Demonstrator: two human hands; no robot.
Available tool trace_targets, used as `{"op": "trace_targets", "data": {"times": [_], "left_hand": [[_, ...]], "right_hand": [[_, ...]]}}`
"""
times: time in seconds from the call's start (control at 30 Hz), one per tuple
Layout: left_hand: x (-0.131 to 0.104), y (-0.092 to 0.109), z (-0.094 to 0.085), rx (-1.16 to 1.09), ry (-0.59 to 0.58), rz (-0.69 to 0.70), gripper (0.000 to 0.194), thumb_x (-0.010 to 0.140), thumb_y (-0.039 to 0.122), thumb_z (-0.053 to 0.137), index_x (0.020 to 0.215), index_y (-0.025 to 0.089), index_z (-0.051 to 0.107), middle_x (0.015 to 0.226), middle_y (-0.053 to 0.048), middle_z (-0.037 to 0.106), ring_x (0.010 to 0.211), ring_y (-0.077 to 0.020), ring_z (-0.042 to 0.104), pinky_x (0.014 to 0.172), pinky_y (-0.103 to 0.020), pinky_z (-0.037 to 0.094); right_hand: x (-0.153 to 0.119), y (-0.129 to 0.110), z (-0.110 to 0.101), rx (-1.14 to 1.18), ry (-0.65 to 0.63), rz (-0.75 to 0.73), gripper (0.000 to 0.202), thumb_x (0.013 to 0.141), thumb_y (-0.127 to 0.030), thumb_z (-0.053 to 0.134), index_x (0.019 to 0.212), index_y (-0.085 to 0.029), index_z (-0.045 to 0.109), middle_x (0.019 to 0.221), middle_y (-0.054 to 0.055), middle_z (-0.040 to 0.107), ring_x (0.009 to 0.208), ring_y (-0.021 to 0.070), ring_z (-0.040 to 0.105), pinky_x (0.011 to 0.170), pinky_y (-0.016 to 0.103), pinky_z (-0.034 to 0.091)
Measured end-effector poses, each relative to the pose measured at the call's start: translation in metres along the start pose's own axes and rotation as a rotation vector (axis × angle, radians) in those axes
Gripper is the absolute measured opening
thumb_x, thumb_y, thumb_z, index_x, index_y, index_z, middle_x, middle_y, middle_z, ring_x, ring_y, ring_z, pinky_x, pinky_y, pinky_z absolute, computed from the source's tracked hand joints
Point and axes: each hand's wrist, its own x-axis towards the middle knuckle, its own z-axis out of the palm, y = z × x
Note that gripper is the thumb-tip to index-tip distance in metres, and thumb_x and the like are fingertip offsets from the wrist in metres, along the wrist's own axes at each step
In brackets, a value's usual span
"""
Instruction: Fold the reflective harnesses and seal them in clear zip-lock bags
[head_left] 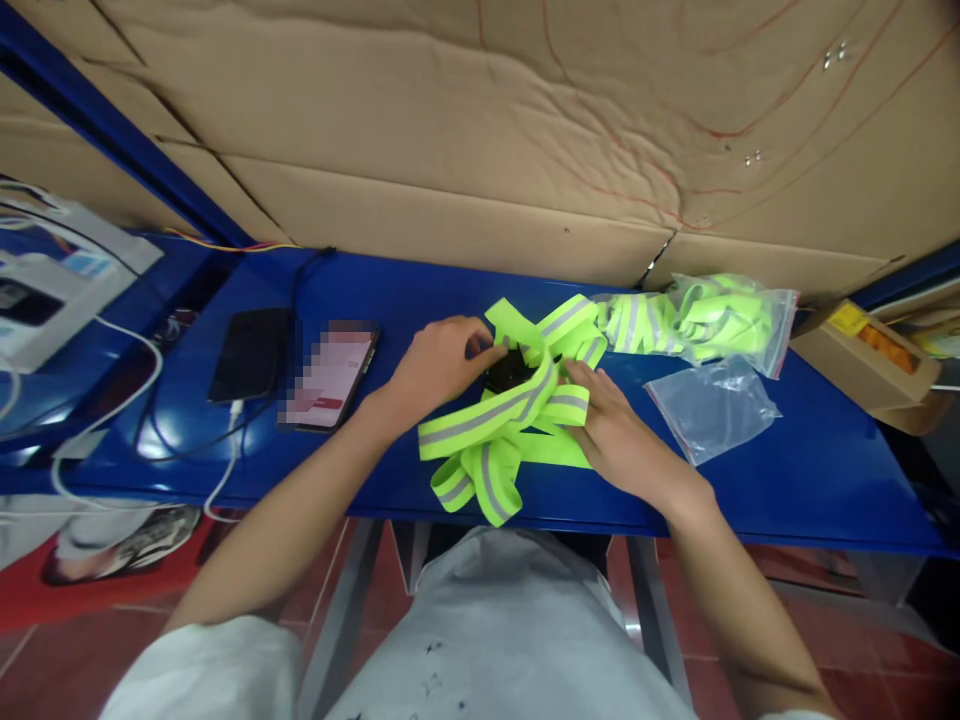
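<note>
A tangle of neon yellow-green reflective strap (480, 420) with a grey stripe lies in loops on the blue table, partly over its front edge side. My left hand (442, 362) reaches in from the left, thumb and fingers closed on the strap near a black piece (508, 372) in the middle of the loops. On the right side, my right hand (619, 430) grips the strap, its fingertips partly hidden by the loops. What the black piece is, I cannot make out; the strap covers part of it.
Bagged reflective straps (727, 318) lie at the back right, with a clear zip bag (716, 405) in front. A cardboard box (862, 365) stands far right. Two phones, one dark (251, 352) and one lit (334, 375), lie left beside a white cable (154, 370). Cardboard (390, 200) walls the back.
</note>
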Motion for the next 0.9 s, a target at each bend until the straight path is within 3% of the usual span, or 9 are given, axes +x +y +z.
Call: {"op": "trace_targets", "data": {"times": [0.1,0.17,0.27,0.37,0.47,0.53,0.67,0.8,0.9], "left_hand": [[0.002,-0.008,0.016,0.117,-0.176,-0.099,0.034,0.091,0.049,0.063,0.104,0.019,0.072,0.100,-0.013,0.077,0.090,-0.0332,0.073,0.075,-0.039,0.053],[0.000,-0.004,0.023,0.089,-0.203,-0.081,0.026,0.089,0.041,0.064,0.104,0.020,0.069,0.100,-0.011,0.077,0.090,-0.0315,0.073,0.073,-0.038,0.053],[-0.006,0.012,0.023,0.040,-0.112,0.000,0.027,0.089,0.032,0.066,0.113,0.021,0.061,0.115,-0.009,0.074,0.103,-0.0272,0.072,0.084,-0.036,0.055],[-0.016,0.037,0.012,0.135,0.093,0.225,0.026,0.096,0.022,0.058,0.121,0.021,0.060,0.121,-0.009,0.071,0.111,-0.0270,0.069,0.091,-0.039,0.054],[-0.028,0.060,-0.006,0.402,0.301,0.523,0.025,0.104,0.021,0.046,0.118,0.023,0.067,0.120,-0.011,0.072,0.111,-0.0304,0.068,0.089,-0.046,0.053],[-0.035,0.069,-0.019,0.511,0.378,0.598,0.028,0.106,0.023,0.042,0.115,0.023,0.069,0.116,-0.012,0.073,0.108,-0.0303,0.068,0.087,-0.047,0.053],[-0.042,0.071,-0.039,0.504,0.412,0.585,0.027,0.105,0.025,0.045,0.109,0.024,0.072,0.115,-0.011,0.073,0.104,-0.0277,0.069,0.085,-0.045,0.057],[-0.049,0.070,-0.043,0.427,0.366,0.606,0.028,0.103,0.026,0.048,0.094,0.026,0.073,0.102,-0.007,0.074,0.097,-0.0253,0.072,0.077,-0.043,0.057],[-0.055,0.071,-0.035,0.411,0.364,0.693,0.025,0.101,0.026,0.053,0.081,0.027,0.068,0.083,-0.002,0.071,0.081,-0.0190,0.070,0.070,-0.039,0.055]], "right_hand": [[-0.022,-0.006,-0.007,0.019,-0.012,0.038,0.043,0.109,-0.021,0.041,0.148,-0.013,0.057,0.163,0.021,0.047,0.156,0.0326,0.043,0.127,0.062,0.039],[-0.030,-0.010,-0.012,0.029,0.077,0.040,0.048,0.107,-0.017,0.041,0.155,-0.016,0.051,0.161,0.018,0.051,0.152,0.0320,0.048,0.123,0.059,0.046],[-0.029,-0.022,-0.029,-0.001,0.365,0.038,0.061,0.104,-0.012,0.046,0.163,-0.026,0.039,0.162,0.014,0.050,0.150,0.0317,0.051,0.118,0.057,0.051],[-0.018,-0.042,-0.054,-0.064,0.583,-0.104,0.068,0.102,-0.013,0.053,0.163,-0.037,0.037,0.161,0.005,0.053,0.150,0.0285,0.051,0.121,0.054,0.046],[0.001,-0.056,-0.072,-0.172,0.517,-0.206,0.065,0.104,-0.025,0.057,0.163,-0.039,0.035,0.163,0.001,0.052,0.150,0.0276,0.050,0.129,0.055,0.034],[0.011,-0.055,-0.077,-0.228,0.441,-0.148,0.060,0.106,-0.029,0.054,0.163,-0.034,0.035,0.160,0.005,0.055,0.145,0.0303,0.054,0.128,0.058,0.030],[0.012,-0.040,-0.076,-0.252,0.414,0.046,0.053,0.107,-0.038,0.053,0.158,-0.024,0.045,0.134,0.013,0.071,0.119,0.0327,0.068,0.110,0.057,0.045],[-0.001,-0.038,-0.077,-0.162,0.388,0.007,0.072,0.097,-0.068,0.059,0.150,-0.020,0.053,0.140,0.017,0.063,0.129,0.0359,0.061,0.107,0.053,0.049],[-0.006,-0.045,-0.080,-0.111,0.350,-0.001,0.075,0.097,-0.070,0.057,0.150,-0.018,0.051,0.149,0.020,0.056,0.139,0.0366,0.055,0.113,0.054,0.047]]}}
